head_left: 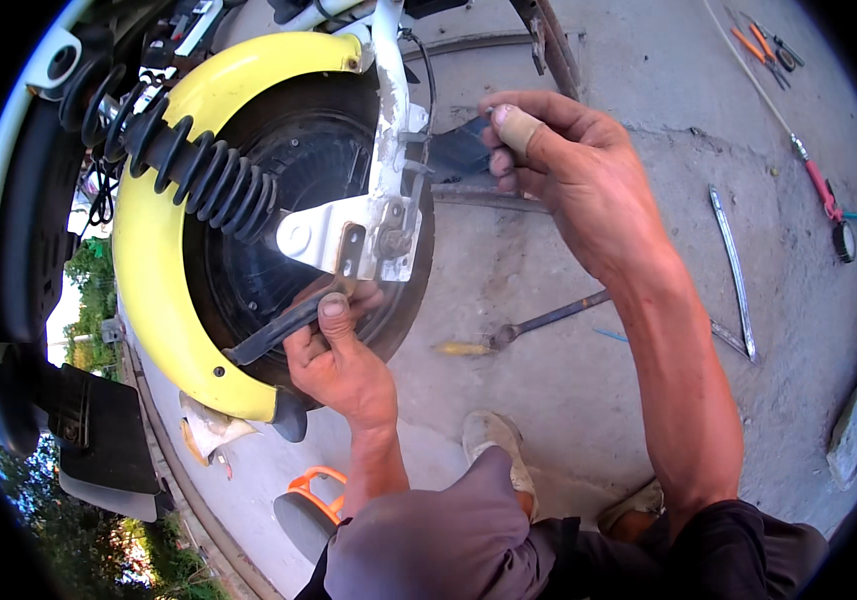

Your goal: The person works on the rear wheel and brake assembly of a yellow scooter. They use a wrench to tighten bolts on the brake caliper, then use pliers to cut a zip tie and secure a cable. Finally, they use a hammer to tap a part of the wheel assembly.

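Note:
My left hand (343, 375) is closed around a dark flat metal bar (283, 328), thumb on top. A slotted metal end (350, 248) rises from just above these fingers and lies against the white axle bracket (333, 225), beside the axle nut (394, 241). Behind the bar is the black wheel (293, 150) under a yellow fender (153, 230). My right hand (583, 170), its thumb wrapped in a tan bandage (518, 129), is raised right of the white frame tube (388, 110). Its thumb and fingers are pinched together; whatever they hold is hidden.
A black coil spring (198, 175) stands left of the wheel. A wrench-like tool (548, 318) lies on the concrete. Further right are a silver metal strip (733, 265), an inflator gauge (843, 241) with hose, and orange-handled pliers (760, 45). An orange-framed object (323, 483) sits near my left leg.

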`<state>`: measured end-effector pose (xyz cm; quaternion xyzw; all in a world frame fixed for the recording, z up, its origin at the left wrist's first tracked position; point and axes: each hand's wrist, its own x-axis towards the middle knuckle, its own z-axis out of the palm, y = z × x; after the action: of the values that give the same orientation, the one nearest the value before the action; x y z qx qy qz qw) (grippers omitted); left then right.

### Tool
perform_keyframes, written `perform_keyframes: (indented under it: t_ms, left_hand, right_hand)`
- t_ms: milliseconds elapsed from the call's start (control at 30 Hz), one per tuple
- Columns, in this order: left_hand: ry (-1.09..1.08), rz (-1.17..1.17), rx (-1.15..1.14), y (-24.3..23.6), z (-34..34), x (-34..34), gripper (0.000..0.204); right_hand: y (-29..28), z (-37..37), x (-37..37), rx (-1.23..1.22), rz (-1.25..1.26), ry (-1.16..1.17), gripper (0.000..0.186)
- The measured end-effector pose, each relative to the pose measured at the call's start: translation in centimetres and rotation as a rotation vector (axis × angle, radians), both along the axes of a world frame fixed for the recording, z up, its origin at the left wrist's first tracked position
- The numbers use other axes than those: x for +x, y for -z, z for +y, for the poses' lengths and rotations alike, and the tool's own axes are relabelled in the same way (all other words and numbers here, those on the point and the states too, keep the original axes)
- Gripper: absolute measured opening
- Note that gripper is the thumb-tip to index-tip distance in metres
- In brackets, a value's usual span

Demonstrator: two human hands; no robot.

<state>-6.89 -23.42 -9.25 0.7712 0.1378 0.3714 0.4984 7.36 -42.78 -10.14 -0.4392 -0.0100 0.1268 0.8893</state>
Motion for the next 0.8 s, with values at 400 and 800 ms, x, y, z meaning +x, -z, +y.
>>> perform_keyframes:
  t_ms: [400,800]
  left_hand:
    - [-0.014,-0.028,0.027,0.5,-0.7,0.5,0.03]
    - [0.01,-0.029,-0.028,0.8,-0.6,0.7,0.033]
  right_hand:
    - [2.5,-1.0,-2.9,-0.081,-0.006,-0.093,0.024]
    - [2.8,2.4,-8.1,-0.208,0.026,-0.355,0.024]
